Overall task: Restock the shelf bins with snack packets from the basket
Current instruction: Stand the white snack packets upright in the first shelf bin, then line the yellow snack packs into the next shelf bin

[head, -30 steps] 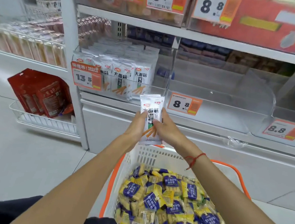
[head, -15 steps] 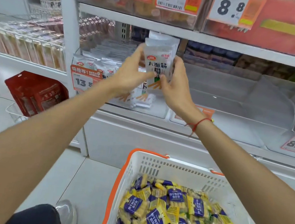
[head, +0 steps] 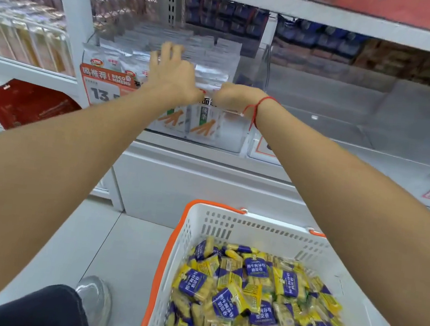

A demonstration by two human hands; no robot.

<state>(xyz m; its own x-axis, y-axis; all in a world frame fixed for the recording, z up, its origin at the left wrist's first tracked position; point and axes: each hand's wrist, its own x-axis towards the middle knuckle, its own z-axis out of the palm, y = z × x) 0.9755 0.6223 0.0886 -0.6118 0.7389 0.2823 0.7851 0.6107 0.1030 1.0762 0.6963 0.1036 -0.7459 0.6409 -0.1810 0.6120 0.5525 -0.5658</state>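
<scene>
A clear shelf bin [head: 249, 67] holds several white snack packets [head: 203, 122] with orange sticks printed on them. My left hand [head: 173, 73] lies on top of the packets inside the bin, fingers spread. My right hand [head: 233, 98] is at the bin's front, its fingers curled round the top edge of a white packet; the fingertips are hidden. Below, a white basket [head: 254, 227] with an orange rim is filled with several yellow-and-blue snack packets [head: 259, 302].
Right of the stocked bin stands a clear bin [head: 360, 120] with nothing in it. Orange price tags [head: 104, 88] hang on the bin fronts. Red packets [head: 27, 106] sit in a low rack at left. My shoe [head: 94, 296] is beside the basket.
Both hands lifted a white packet from above the basket up into the stocked bin. The left hand has let go and now lies flat on the stack.
</scene>
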